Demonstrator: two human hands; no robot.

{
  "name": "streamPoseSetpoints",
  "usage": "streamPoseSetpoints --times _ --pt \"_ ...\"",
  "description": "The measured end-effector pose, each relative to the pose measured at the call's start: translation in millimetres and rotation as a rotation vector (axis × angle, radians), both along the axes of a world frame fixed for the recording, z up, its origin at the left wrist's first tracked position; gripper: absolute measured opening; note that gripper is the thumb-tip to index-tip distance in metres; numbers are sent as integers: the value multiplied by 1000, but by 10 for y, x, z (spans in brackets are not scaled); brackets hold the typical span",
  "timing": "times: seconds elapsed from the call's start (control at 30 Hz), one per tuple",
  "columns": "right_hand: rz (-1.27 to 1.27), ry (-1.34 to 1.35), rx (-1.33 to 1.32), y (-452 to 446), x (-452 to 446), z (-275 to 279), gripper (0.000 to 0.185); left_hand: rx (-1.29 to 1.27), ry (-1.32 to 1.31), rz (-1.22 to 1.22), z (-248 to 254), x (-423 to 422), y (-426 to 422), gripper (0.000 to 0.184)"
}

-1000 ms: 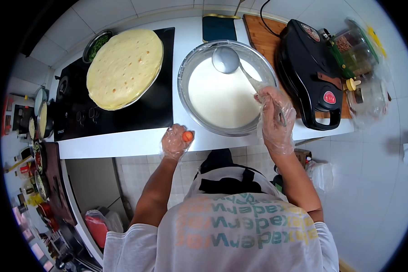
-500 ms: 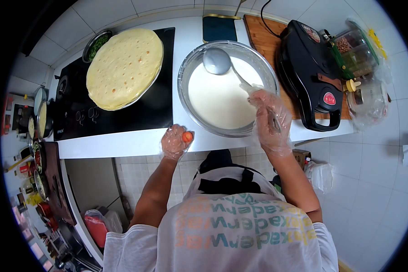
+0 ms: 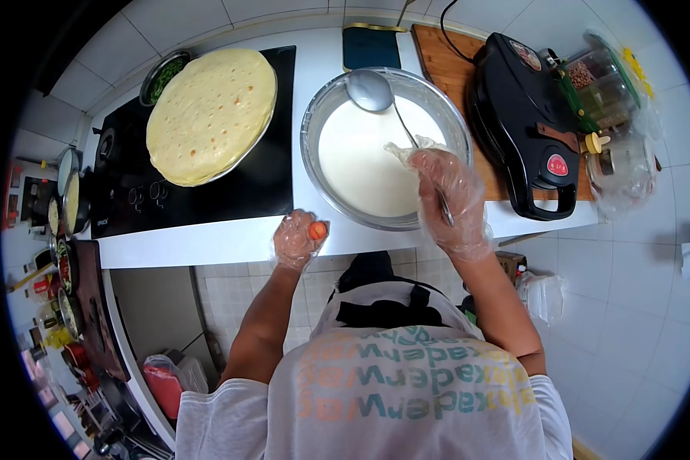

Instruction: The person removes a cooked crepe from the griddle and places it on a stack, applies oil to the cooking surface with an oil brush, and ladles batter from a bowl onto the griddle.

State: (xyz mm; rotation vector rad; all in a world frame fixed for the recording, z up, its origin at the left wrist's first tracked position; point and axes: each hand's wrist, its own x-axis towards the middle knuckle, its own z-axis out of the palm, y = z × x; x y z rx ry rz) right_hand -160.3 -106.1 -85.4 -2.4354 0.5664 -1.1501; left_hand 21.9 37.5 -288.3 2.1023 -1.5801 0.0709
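Observation:
In a clear plastic glove, my right hand (image 3: pixel 451 201) is closed around the handle of a metal ladle (image 3: pixel 369 90). The ladle's bowl is over the far rim side of a large metal bowl (image 3: pixel 311 178) that holds white liquid batter (image 3: pixel 360 165). My left hand (image 3: pixel 292 241), also gloved in clear plastic, rests at the counter's front edge, its fingers closed on a small orange-red object (image 3: pixel 317 230) that looks like a piece of carrot. A stack of thin round pancakes (image 3: pixel 211 115) lies to the left.
Under the pancakes is a black cooktop (image 3: pixel 261 192), with a bowl of chopped greens (image 3: pixel 165 79) behind. On the right, a black electric griddle (image 3: pixel 521 130) stands on a wooden board (image 3: pixel 445 54), beside clear containers (image 3: pixel 598 84). A dark green item (image 3: pixel 370 49) lies behind the bowl.
My right hand has moved left with the ladle. The ladle's bowl has shifted left and towards the far rim. My left hand has stayed in place.

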Motion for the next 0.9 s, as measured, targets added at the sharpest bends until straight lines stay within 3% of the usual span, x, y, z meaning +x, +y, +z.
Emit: streamPoseSetpoints --times 0.13,0.23,0.33,0.53,0.7,0.9 --pt "11 84 115 72 -20 60 29 18 -7 -12 16 -2 -6 27" --pt "75 -122 35 23 -30 -88 28 -12 -7 -16 -17 6 -8 28" --pt "-60 1 78 69 -59 23 28 -25 -11 -11 -13 6 3 28" --pt "-9 33 125 67 -5 67 30 -8 1 -14 0 1 -1 28" --pt "28 87 16 122 -41 7 30 10 -6 -1 17 -3 -9 28" --pt "13 154 142 139 -398 52 31 50 -19 32 39 -27 -24 27"
